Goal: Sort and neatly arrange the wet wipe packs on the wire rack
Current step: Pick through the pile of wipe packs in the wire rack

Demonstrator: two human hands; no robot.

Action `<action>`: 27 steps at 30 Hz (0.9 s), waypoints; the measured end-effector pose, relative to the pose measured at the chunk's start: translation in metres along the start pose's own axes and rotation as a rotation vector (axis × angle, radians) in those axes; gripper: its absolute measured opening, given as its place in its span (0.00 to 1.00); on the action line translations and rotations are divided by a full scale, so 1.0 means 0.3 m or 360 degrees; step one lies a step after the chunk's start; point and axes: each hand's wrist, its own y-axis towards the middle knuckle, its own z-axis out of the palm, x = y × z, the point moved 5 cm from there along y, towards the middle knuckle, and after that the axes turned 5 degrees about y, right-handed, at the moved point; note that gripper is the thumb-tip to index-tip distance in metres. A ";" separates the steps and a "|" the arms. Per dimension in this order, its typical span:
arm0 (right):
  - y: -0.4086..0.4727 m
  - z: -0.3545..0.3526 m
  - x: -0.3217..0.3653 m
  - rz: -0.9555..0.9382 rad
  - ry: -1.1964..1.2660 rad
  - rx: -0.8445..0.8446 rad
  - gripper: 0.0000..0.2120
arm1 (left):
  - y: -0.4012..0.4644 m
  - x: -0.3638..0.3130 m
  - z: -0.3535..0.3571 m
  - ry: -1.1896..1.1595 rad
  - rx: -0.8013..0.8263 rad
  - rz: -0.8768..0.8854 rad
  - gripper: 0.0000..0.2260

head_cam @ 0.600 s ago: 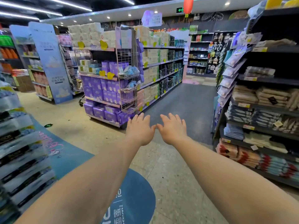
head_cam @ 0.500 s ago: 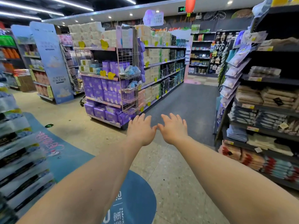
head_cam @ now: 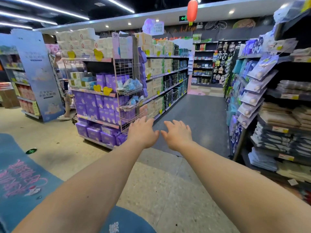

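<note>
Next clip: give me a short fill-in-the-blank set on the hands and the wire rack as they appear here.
1. Both the left hand and the right hand are open and hold ____.
2. The wire rack hangs on the end of the shelving stocked with boxes of ____ colour.
3. The wet wipe packs lie in the rack's ____ baskets.
4. A ____ lantern hangs from the ceiling.

Missing words: nothing; purple; wire; red
</note>
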 end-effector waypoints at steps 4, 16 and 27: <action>0.240 0.032 -0.017 -0.0005 0.0024 0.0010 0.23 | 0.229 0.030 0.072 0.0011 0.0021 0.0021 0.26; 1.102 0.199 -0.233 -0.0119 0.0023 0.0013 0.22 | 1.047 0.071 0.385 0.0030 0.0038 -0.0067 0.25; 1.971 0.321 -0.435 -0.0198 0.0005 0.0065 0.21 | 1.870 0.090 0.626 0.0029 -0.0051 -0.0158 0.21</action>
